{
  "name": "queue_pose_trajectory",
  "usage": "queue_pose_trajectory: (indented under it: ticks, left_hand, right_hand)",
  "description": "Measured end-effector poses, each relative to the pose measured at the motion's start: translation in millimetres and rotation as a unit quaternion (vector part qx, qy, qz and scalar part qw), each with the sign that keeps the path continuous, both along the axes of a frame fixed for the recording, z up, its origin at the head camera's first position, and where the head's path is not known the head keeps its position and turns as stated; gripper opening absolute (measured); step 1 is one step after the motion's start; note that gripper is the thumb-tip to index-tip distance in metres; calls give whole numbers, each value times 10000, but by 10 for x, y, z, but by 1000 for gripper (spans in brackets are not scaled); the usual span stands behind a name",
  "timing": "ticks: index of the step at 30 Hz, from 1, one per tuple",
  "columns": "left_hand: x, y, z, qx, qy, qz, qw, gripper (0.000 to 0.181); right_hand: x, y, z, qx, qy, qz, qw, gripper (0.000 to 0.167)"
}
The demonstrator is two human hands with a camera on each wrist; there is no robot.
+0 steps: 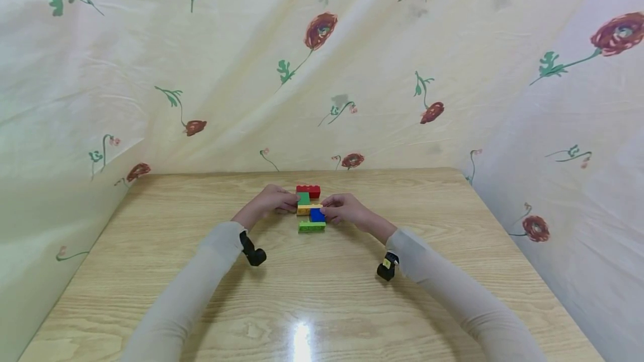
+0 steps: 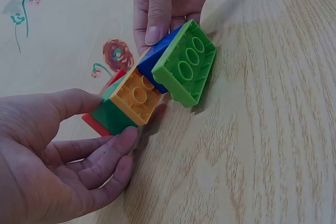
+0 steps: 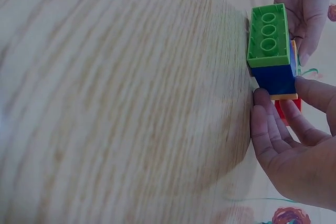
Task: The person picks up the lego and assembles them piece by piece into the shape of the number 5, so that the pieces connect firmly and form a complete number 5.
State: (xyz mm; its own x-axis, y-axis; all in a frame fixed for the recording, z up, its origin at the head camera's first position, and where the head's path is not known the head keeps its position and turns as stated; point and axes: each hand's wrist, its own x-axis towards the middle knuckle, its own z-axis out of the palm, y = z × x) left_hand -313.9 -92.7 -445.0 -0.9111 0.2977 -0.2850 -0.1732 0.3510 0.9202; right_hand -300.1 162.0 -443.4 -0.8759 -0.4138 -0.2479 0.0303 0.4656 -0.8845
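Observation:
A zigzag row of joined toy building bricks lies on its side: red (image 1: 313,190), dark green (image 1: 303,199), orange (image 1: 304,210), blue (image 1: 317,216) and lime green (image 1: 312,228). From the left side my left hand (image 1: 274,200) pinches the dark green brick between thumb and fingers. On the opposite side, the blue brick is gripped by my right hand (image 1: 349,211). Hollow undersides of the lime green brick (image 2: 191,64) and the orange brick (image 2: 137,100) face the left wrist camera. Fingers partly cover the dark green and blue bricks.
The bricks are on a light wood-grain table (image 1: 322,295), toward its far edge. Behind and beside it hangs a cream cloth (image 1: 226,71) with red flowers. Each wrist wears a small black camera (image 1: 256,256).

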Motion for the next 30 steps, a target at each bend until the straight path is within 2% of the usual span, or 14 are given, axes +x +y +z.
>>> queue_pose_trajectory:
  ticks: [16, 30]
  left_hand:
    - [18, 28, 19, -79, -31, 152, 9998, 39]
    - [26, 46, 41, -154, -143, 248, 9995, 39]
  right_hand:
    - [16, 4, 0, 22, 149, 117, 9998, 33]
    - [17, 0, -7, 152, 101, -35, 9998, 32]
